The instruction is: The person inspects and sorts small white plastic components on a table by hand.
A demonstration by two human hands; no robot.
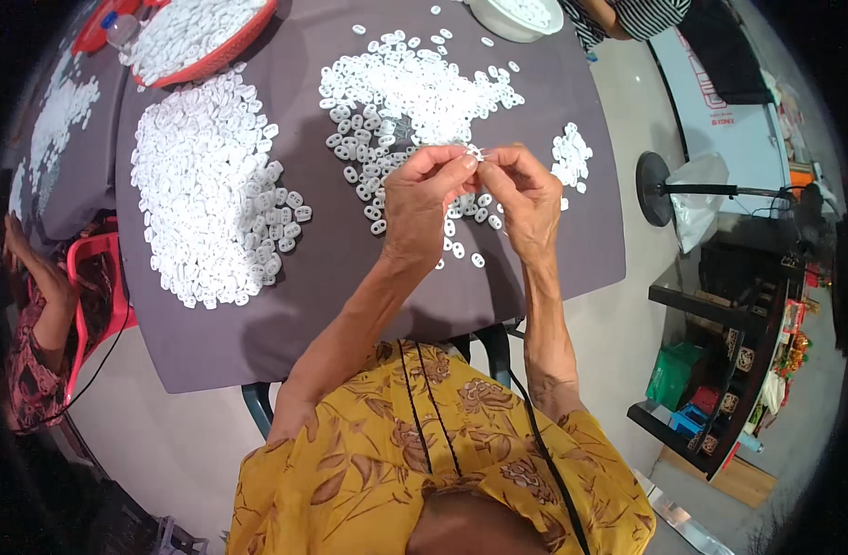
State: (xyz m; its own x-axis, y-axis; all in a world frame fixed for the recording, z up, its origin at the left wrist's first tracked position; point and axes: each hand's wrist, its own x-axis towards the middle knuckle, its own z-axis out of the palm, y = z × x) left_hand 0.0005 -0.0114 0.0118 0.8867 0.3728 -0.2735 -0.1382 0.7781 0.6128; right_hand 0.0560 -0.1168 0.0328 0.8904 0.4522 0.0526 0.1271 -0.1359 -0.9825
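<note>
My left hand and my right hand are raised over the front part of the desk covered in smooth grey-purple cloth, fingertips meeting. Thumb and forefinger of each are closed on one small white piece, held between the two hands; its exact form is too small and too covered by the fingers to tell. Directly behind and beneath the hands lies a loose, spread heap of small white rounded-oblong pieces, each with two dark marks or openings, I cannot tell which; several strays lie apart at its edges. To the left is a larger, denser heap of like white pieces, roughly oblong in outline. To the right, near the desk edge, sits a small separate cluster of white pieces. At the far left corner a round red plastic basket is heaped with white pieces; beside it is a clear bottle with a blue cap. At the far edge a round white plastic bowl also contains white pieces. A person in a black-and-white striped sleeve is beyond the far right corner.
</note>
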